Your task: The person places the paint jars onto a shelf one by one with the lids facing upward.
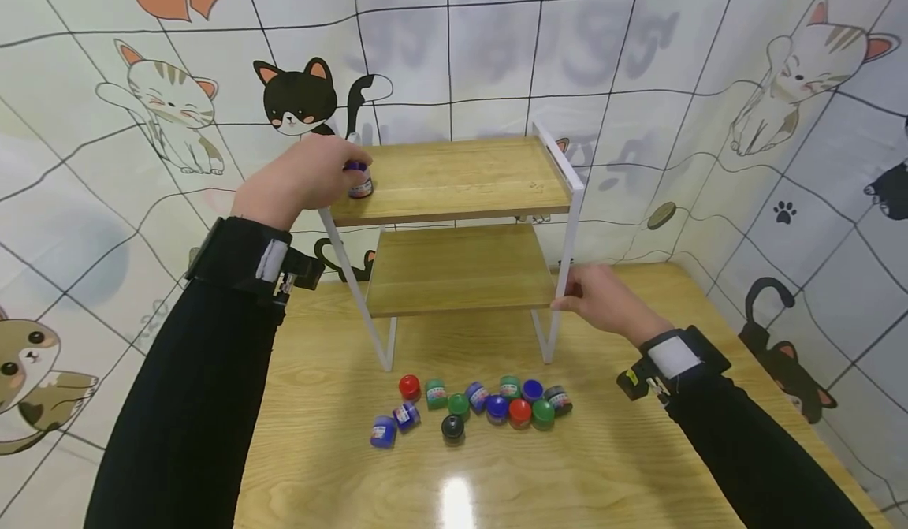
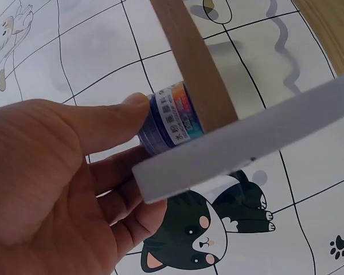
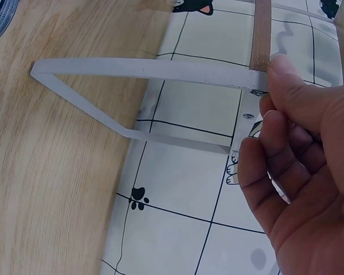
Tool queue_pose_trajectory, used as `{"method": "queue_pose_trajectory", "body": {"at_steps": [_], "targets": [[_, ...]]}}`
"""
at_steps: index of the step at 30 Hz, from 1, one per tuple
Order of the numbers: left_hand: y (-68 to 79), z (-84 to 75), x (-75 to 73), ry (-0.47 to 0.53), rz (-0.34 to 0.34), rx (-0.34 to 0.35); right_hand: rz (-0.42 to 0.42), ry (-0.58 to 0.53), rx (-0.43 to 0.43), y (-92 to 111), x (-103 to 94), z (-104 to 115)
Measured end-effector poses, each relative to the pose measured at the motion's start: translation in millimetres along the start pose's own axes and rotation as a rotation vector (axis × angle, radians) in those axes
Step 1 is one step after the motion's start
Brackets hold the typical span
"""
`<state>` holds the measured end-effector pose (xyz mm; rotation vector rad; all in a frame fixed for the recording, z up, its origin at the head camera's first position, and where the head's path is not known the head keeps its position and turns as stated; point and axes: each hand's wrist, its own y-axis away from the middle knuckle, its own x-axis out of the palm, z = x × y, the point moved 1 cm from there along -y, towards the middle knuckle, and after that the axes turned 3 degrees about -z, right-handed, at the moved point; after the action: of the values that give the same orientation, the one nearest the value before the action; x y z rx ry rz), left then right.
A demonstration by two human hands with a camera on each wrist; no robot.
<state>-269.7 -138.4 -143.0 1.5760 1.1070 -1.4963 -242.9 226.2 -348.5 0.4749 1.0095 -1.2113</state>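
Setting down a small purple-lidded cylindrical plastic jar point(image 1: 361, 186) seems the step: the left hand point(image 1: 308, 170) pinches it at the left end of the white-framed wooden rack's top shelf point(image 1: 461, 174); releasing it upright seems called for. The right hand point(image 1: 610, 300) grips the rack's right leg point(image 1: 570, 237). Nearer, coloured jars point(image 1: 497, 408) dot the pale wooden table point(image 1: 340, 474); beyond hangs white cat-printed sheeting point(image 1: 489, 64).

You've a small labelled blue jar point(image 1: 361, 188), upright, left end of the shelf point(image 1: 461, 173), top tier. Shelf stands white-framed, two wooden tiers.
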Motion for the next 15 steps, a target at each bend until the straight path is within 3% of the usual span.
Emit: {"method": "queue_pose_trajectory", "body": {"at_steps": [15], "targets": [[-5.0,-0.4,0.5,-0.012,-0.011,-0.011,0.000,-0.006,0.013,-0.3,0.6,-1.5]]}}
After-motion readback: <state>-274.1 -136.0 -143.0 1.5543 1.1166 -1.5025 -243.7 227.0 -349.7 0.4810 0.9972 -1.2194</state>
